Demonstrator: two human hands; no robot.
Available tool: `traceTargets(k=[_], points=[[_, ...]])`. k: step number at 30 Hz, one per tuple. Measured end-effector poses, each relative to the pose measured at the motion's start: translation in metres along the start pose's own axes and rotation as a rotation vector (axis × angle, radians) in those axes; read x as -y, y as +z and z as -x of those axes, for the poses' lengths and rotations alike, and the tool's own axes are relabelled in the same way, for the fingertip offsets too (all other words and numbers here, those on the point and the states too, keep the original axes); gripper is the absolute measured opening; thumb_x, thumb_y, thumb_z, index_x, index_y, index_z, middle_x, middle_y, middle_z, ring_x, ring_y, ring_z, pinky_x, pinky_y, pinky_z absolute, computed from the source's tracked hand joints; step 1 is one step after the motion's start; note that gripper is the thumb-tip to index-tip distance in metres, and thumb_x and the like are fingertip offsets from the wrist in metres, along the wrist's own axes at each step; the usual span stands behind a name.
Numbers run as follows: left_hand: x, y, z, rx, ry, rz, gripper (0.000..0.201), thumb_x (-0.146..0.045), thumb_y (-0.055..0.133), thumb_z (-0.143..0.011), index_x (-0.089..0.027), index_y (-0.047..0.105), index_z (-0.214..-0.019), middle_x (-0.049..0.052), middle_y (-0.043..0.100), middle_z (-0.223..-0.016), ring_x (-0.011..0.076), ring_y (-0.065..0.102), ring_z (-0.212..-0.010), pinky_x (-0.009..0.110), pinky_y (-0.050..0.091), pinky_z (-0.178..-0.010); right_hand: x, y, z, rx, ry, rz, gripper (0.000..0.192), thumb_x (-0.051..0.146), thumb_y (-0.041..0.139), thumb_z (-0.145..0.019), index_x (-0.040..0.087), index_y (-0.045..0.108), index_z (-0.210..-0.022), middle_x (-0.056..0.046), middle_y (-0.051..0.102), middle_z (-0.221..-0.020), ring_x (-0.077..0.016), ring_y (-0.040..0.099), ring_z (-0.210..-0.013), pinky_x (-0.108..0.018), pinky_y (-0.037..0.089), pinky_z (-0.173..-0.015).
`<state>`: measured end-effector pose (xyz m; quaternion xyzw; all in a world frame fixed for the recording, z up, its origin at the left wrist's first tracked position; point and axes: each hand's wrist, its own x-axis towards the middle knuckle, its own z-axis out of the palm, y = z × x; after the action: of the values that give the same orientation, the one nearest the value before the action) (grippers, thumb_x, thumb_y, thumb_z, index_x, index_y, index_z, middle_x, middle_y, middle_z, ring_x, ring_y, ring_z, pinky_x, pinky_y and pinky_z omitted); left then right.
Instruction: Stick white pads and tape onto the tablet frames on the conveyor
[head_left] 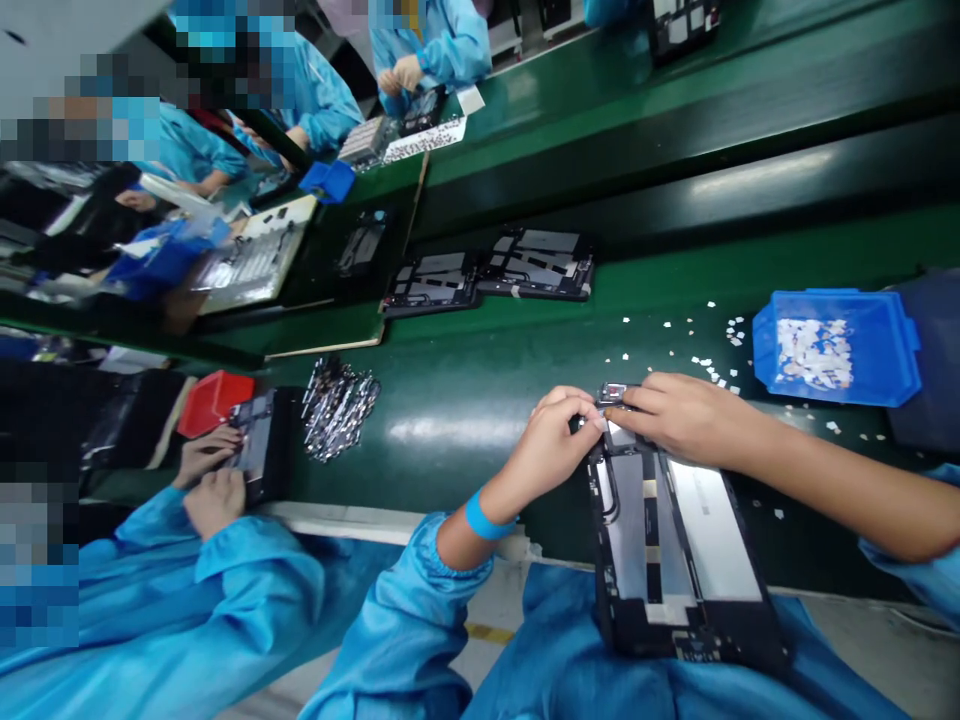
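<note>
At the far top edge of the open black tablet frame, both hands meet over a small dark part: the left hand has its fingers curled and pinched shut against the part from the left, while the right hand presses it with closed fingertips from the right. The frame lies half on the green surface and half over the person's lap. Done well, this step seems to call for steadying the frame with the heel of one hand and seating the part squarely, without bending the thin strips beside it. Just to the right stands a blue tray of small white pieces, with more scattered about it. Further off lie two more frames, a pile of metal clips, and a co-worker's hands on another device. Whether the part is clipped in or merely resting is hidden by the fingers, and its shape is too small to make out.
</note>
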<state>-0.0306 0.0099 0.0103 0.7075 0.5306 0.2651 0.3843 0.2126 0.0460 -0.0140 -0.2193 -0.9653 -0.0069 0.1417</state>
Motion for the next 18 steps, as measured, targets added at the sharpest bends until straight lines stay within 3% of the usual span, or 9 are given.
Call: traceTargets(k=[12, 18], points=[[0.0026, 0.0011, -0.0067, 0.007, 0.048, -0.061, 0.013, -0.013, 0.061, -0.093, -0.022, 0.062, -0.084, 0.004, 0.066, -0.099, 0.0205, 0.063, -0.102, 0.035, 0.049, -0.093, 0.0011, -0.0014, -0.002, -0.063, 0.019, -0.021, 0.036, 0.012, 0.058, -0.096, 0.019, 0.07, -0.129, -0.008, 0.072, -0.105, -0.0219, 0.054, -0.085, -0.034, 0.041, -0.071], [0.0, 0.0026, -0.0071, 0.006, 0.046, -0.132, 0.015, -0.009, 0.057, -0.091, -0.022, 0.059, -0.083, 0.004, 0.065, -0.097, 0.0206, 0.062, -0.1, 0.035, 0.048, -0.092, 0.0033, -0.0014, -0.0019, -0.048, 0.027, -0.012, 0.038, 0.01, 0.054, -0.096, 0.019, 0.07, -0.13, -0.01, 0.072, -0.11, -0.0228, 0.055, -0.088, -0.035, 0.042, -0.073]])
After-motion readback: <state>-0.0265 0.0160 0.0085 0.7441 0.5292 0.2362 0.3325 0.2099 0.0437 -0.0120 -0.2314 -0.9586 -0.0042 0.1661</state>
